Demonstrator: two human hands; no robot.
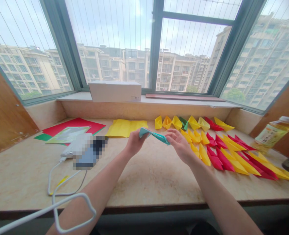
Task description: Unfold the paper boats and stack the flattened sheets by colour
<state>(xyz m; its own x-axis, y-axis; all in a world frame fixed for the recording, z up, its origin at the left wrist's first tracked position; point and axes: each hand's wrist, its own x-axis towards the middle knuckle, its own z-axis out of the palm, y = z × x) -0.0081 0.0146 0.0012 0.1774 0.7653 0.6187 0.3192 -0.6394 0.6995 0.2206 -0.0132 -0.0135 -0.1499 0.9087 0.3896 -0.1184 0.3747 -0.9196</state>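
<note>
Near the left back corner of the pale stone bench (146,176) lie flat red and green paper sheets (73,125), then a stack of yellow paper sheets (126,127). Above the bench's middle, the left hand (134,143) and right hand (181,145) each close their grip on one end of a teal folded paper piece (155,135), held off the surface. Rows of folded yellow and red paper boats (223,147) cover the right side.
</note>
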